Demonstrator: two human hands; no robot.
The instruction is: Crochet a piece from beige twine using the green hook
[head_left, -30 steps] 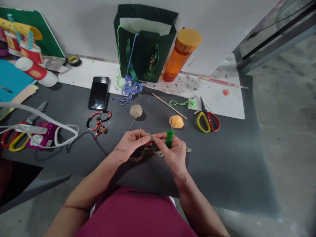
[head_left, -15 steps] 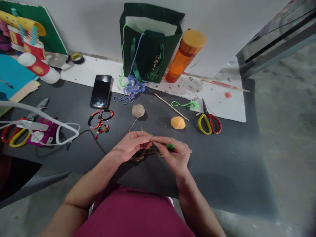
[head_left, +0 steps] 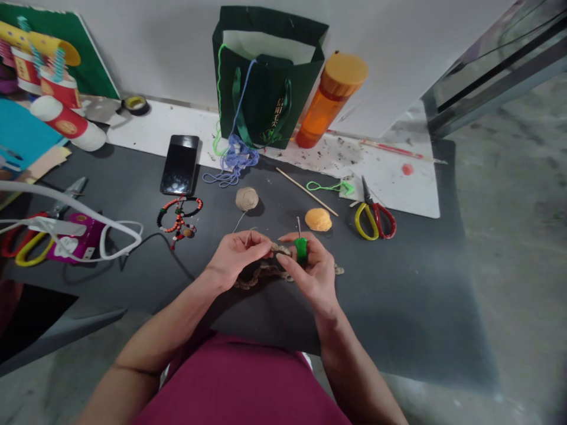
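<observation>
My left hand [head_left: 234,260] pinches a strand of jute twine and the edge of a crocheted twine chain [head_left: 261,276], which lies on the dark mat below my hands. My right hand [head_left: 313,271] grips a green-handled crochet hook [head_left: 302,249], its thin metal shaft pointing up and away from me. The hook's tip is not touching the twine. A thin strand runs from a ball of jute twine [head_left: 247,199] toward my left fingers. An orange yarn ball [head_left: 318,219] sits just beyond my right hand.
A phone [head_left: 179,165], a beaded bracelet [head_left: 178,217] and a wooden stick [head_left: 306,191] lie on the mat. Red-and-yellow scissors [head_left: 374,215] are to the right. A green paper bag [head_left: 266,82] and an orange bottle [head_left: 332,100] stand behind. A white cable [head_left: 71,200] lies at left.
The hook, lying sideways toward my left hand half a second ago, now stands upright again in my right hand. My right hand has moved slightly away from my left.
</observation>
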